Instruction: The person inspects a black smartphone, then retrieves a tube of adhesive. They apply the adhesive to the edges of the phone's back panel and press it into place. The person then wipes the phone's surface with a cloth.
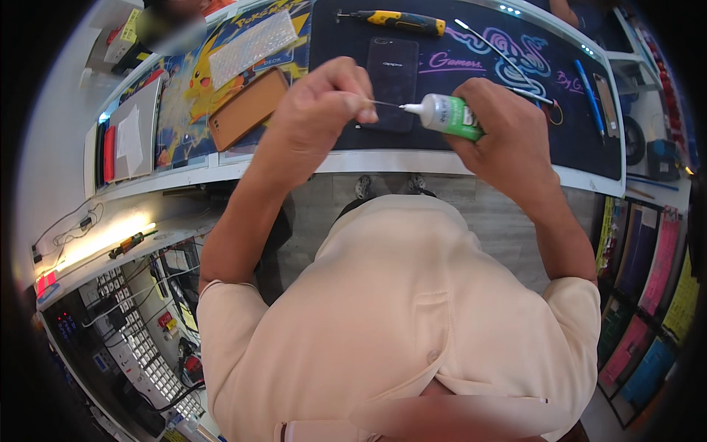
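My right hand is wrapped round a small white and green glue bottle, tipped so its narrow nozzle points left. Between the thumb and fingers of my left hand is a thin metal needle, its free end at or very near the nozzle tip. Whether the two touch I cannot tell. Both hands are held above the bench. Below and behind them a dark smartphone lies on the black mat, its back with the camera facing up.
A yellow and black rotary tool lies at the far edge. To the left are a brown phone case and a bubble-wrap sheet. A silver rod and a blue pen lie right. Another person is across the bench.
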The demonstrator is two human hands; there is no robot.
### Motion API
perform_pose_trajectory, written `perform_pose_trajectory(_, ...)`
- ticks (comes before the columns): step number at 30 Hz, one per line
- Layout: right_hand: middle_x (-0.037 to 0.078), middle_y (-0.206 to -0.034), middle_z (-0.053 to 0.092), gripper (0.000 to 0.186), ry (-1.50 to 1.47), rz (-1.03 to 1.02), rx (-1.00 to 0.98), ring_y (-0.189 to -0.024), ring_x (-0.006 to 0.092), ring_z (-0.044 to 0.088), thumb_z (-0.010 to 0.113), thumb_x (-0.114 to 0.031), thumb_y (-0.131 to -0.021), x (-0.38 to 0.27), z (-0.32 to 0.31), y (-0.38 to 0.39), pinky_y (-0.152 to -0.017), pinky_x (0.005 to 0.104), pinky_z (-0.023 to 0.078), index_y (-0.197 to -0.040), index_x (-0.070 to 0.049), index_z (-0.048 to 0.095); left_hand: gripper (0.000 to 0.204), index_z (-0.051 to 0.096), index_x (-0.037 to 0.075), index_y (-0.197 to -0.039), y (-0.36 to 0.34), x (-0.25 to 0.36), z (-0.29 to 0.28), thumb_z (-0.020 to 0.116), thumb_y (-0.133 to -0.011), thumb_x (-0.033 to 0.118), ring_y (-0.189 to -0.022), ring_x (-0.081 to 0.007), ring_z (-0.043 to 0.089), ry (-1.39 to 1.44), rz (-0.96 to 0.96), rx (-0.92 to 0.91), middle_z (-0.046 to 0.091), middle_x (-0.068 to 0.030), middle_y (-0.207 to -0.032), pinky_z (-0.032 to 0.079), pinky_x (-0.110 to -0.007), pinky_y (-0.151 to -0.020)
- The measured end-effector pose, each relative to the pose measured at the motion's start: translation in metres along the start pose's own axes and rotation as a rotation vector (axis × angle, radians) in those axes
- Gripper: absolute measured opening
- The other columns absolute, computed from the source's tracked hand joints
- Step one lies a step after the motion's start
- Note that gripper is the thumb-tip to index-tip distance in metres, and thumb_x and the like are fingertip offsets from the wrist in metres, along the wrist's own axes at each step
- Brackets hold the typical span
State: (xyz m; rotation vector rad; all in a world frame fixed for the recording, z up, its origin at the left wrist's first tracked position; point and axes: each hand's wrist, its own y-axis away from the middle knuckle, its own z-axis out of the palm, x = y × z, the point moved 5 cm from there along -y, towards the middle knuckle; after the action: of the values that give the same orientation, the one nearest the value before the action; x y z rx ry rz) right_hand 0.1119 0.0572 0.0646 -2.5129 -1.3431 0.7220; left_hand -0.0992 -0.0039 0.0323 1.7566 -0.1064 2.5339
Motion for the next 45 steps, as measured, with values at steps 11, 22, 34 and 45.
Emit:
perform_pose_trajectory(11, 0.012, -0.082, 0.067, 0.031, -0.192, 0.013, -0.016, -0.069, 0.0258, 0.065, 0.086, -0.013, -0.079, -0.02, 0.026, -0.028, -0.064, 0.0341, 0.051, -0.099, -0.004, 0.064, 0.027, 0.034, 0.013, -0.076, 0.309, 0.017, -0.223, 0.047, -0.095, 0.026, -0.069, -0.0184, 0.037, -0.34, 0.432, 1.229, 0.036, -0.0025, -0.074, 0.04, -0.036, -0.073)
perform_pose_trajectory(22, 0.011, -0.069, 0.063, 0.031, -0.352, -0.167, -0.162, -0.057, 0.0234, 0.059, 0.087, -0.023, -0.087, -0.044, 0.053, -0.054, -0.055, 0.0332, 0.044, -0.087, -0.004, 0.063, 0.042, 0.064, 0.003, -0.135, 0.235, -0.007, -0.123, 0.069, -0.101, 0.029, -0.135, -0.0274, 0.053, -0.945, 0.217, 1.081, 0.061, -0.0143, -0.138, 0.038, -0.04, -0.116)
perform_pose_trajectory(34, 0.016, -0.07, 0.066, 0.021, -0.366, -0.168, -0.113, -0.066, 0.0388, 0.065, 0.081, -0.015, -0.076, -0.05, 0.047, -0.056, -0.058, 0.0418, 0.05, -0.087, -0.007, 0.065, 0.032, 0.077, 0.007, -0.115, 0.069, 0.028, 0.002, 0.085, -0.084, 0.015, -0.118, -0.0238, 0.06, -0.815, 0.675, 0.407, 0.074, -0.005, -0.116, 0.044, -0.037, -0.106)
perform_pose_trajectory(45, 0.015, -0.072, 0.067, 0.022, -0.376, -0.145, -0.061, -0.066, 0.0377, 0.066, 0.081, -0.012, -0.074, -0.048, 0.044, -0.045, -0.058, 0.04, 0.051, -0.086, -0.007, 0.064, 0.026, 0.081, 0.009, -0.106, 0.062, 0.015, 0.002, 0.087, -0.082, 0.019, -0.107, -0.0213, 0.06, -0.67, 0.695, 0.404, 0.073, -0.0032, -0.105, 0.045, -0.036, -0.096)
